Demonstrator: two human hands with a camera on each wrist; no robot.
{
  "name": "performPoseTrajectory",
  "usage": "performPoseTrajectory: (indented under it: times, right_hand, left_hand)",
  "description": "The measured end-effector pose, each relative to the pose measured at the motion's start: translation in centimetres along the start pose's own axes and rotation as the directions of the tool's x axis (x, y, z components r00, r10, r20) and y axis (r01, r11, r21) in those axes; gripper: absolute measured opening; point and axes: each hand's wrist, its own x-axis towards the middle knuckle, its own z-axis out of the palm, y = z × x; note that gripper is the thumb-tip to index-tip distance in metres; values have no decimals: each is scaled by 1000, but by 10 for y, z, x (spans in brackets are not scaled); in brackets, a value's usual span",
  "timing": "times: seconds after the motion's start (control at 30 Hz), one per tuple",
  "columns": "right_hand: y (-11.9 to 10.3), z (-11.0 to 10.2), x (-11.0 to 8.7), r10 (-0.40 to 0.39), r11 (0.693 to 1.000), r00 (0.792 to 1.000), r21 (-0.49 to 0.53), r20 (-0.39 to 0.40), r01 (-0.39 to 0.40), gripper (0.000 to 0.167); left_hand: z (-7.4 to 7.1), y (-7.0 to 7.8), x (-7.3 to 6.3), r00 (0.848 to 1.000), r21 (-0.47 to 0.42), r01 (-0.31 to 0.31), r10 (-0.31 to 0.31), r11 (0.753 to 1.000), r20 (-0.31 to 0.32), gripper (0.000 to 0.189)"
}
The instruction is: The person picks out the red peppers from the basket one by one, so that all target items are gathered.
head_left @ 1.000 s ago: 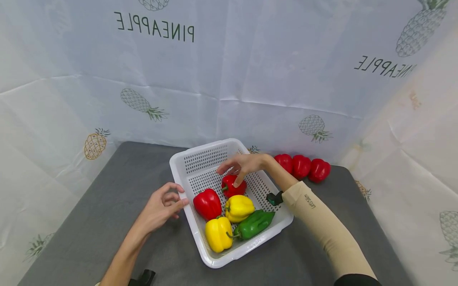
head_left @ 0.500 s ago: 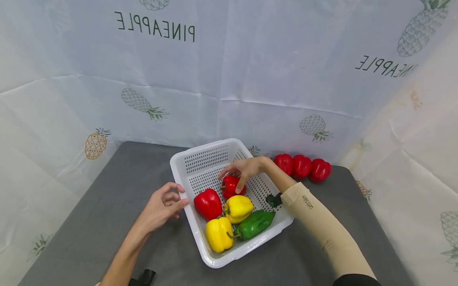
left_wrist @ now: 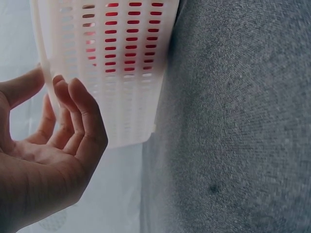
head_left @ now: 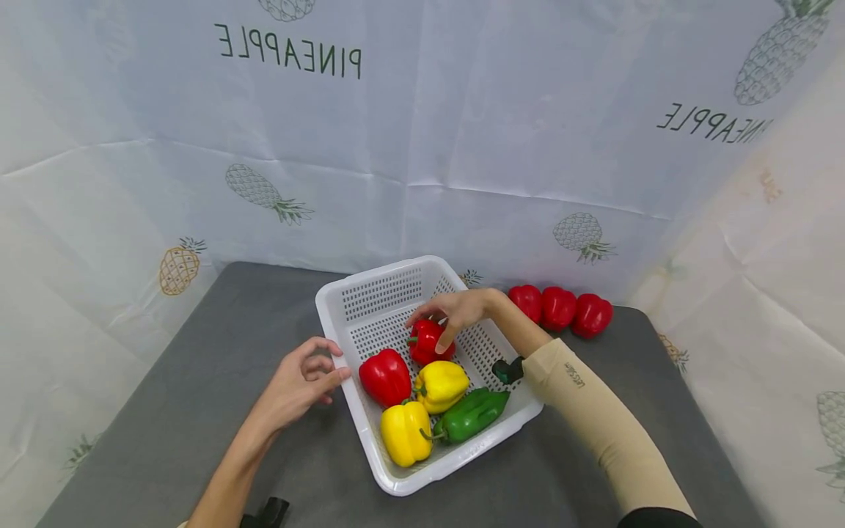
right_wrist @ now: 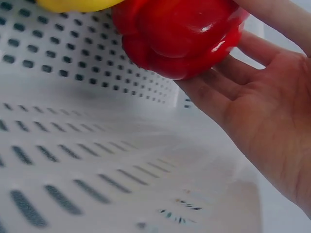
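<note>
A white plastic basket (head_left: 370, 293) with slotted walls sits at a slant on the table. My left hand (head_left: 300, 381) pinches its left rim, thumb on one side and fingertips on the other, as the left wrist view shows. Inside the basket, my right hand (head_left: 455, 312) grips a red bell pepper (head_left: 425, 341), its thumb on the near side and fingers round the far side. In the right wrist view this red bell pepper (right_wrist: 180, 39) lies against the palm side of the fingers. Close by are another red bell pepper (head_left: 385, 378) and a yellow bell pepper (head_left: 442, 386).
A second yellow bell pepper (head_left: 405, 433) and a long green pepper (head_left: 471, 416) lie in the basket's near end. Three red bell peppers (head_left: 558, 308) stand in a row at the table's back right. Behind the grey table (head_left: 198, 367) hangs a pineapple-print curtain (head_left: 409, 132).
The red bell pepper in my right hand has turned slightly, and the hand's fingers have closed further round it. My left hand stays at the basket rim.
</note>
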Motion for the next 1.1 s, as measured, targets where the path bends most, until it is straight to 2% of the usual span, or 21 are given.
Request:
performPoseTrajectory:
  times: [0.23, 0.4, 0.57, 0.73, 1.1]
  right_hand:
    - [-7, -4, -14, -45, 999, 996, 12, -77, 46, 82]
    - [-15, -9, -30, -117, 992, 982, 27, -149, 122, 81]
    - [-18, -15, -56, -173, 979, 960, 65, -220, 191, 80]
    - [-13, -18, -84, -185, 968, 936, 109, -299, 226, 85]
    - [13, -11, -128, -117, 965, 862, 148, -493, 215, 79]
  left_hand:
    - [2, 1, 1, 1000, -13, 3, -3, 1000, 7, 44]
    - [1, 0, 0, 1000, -13, 1, -1, 1000, 2, 44]
    - [1, -1, -1, 1000, -12, 1, -1, 1000, -1, 44]
    - [1, 0, 0, 1000, -8, -2, 2, 1000, 0, 45]
    - [1, 1, -2, 1000, 0, 3, -3, 1000, -9, 45]
